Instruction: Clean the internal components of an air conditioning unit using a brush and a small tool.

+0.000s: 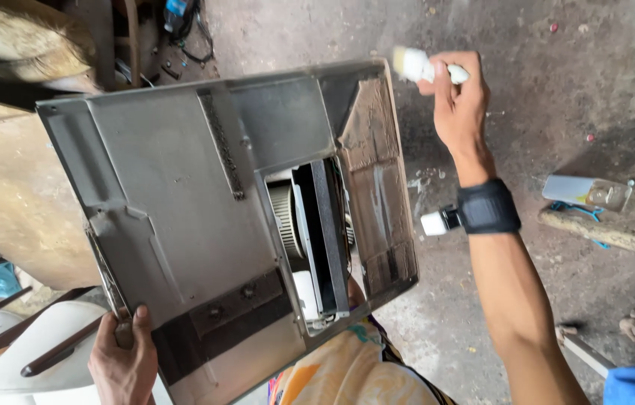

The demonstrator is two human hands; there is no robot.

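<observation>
Left hand (122,364) fingers clamped on grey metal housing (182,217) edge; right hand (458,101) fingers around white-handled brush (426,70).

Big grey sheet-metal housing (182,202) fills the centre-left of the frame, tilted, its open inner face up. A rectangular opening at mid-frame shows a ribbed blower wheel; the flap along its right edge is brown with grime. At the upper right, just off the housing's top corner, sits a small white-handled paintbrush (416,66), pale bristles pointing left
</observation>
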